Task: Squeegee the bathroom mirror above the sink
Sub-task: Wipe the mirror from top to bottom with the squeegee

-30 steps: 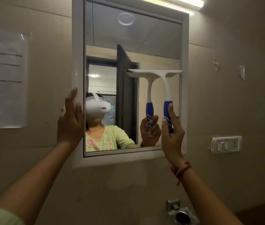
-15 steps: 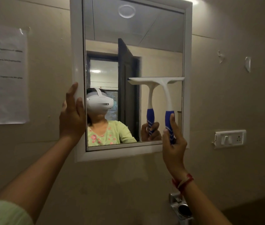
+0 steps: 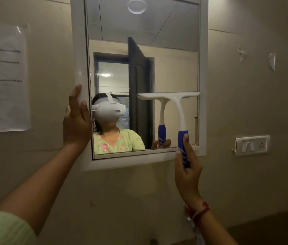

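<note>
A white-framed mirror hangs on the beige wall in the head view. My right hand grips the blue handle of a white squeegee, whose blade lies flat across the right lower part of the glass, its right end at the frame. With straight fingers, my left hand rests against the left side of the frame. The glass reflects the squeegee, a person in a headset and a dark door.
A paper notice is taped to the wall at the left. A white switch and socket plate sits right of the mirror. Two small hooks stick to the wall above it. The sink is hidden below the view.
The squeegee blade has slid down the right side of the glass with my right hand, now at the bottom frame. My left hand has stayed on the frame's left side.
</note>
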Tool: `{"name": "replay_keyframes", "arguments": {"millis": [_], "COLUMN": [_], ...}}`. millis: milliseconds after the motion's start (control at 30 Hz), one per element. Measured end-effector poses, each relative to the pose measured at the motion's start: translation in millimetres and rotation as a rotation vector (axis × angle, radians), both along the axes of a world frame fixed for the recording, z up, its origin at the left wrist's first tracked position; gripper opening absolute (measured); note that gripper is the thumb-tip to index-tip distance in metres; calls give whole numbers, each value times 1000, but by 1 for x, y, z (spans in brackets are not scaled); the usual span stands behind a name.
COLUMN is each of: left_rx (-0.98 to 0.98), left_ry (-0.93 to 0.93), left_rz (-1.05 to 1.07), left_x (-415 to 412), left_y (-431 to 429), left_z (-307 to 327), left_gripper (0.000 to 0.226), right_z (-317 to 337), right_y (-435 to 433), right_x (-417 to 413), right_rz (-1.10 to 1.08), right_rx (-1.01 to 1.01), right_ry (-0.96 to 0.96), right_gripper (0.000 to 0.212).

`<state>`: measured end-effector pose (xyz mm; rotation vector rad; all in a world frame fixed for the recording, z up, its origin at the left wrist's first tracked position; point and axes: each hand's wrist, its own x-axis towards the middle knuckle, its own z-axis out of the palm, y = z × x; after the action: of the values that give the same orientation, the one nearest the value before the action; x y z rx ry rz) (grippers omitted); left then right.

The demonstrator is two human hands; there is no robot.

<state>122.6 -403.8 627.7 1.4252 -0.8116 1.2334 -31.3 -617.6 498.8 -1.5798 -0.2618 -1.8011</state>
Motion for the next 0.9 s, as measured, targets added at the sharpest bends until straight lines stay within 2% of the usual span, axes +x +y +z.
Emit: {"name": "replay_keyframes", "arguments": {"millis": [233,500,767,900], "left_rx": [29,5,15,11], "left_ry": [18,-5,-9,-9], "left_rz": [12,7,13,31], "left_x": [-1,1,-1,2], "left_y": [2,-1,0,0], "left_z": [1,0,1,1], "left_gripper": [41,40,40,40], "right_z": [58,-25,28,-12], "right_y": [4,5,13,7], "right_x": [8,4,6,4], "right_rz": [4,30,-16,14], "right_rx": [34,57,63,70], "right_ry": [-10,-3,-28,-11], "right_gripper": [52,49,57,51]}}
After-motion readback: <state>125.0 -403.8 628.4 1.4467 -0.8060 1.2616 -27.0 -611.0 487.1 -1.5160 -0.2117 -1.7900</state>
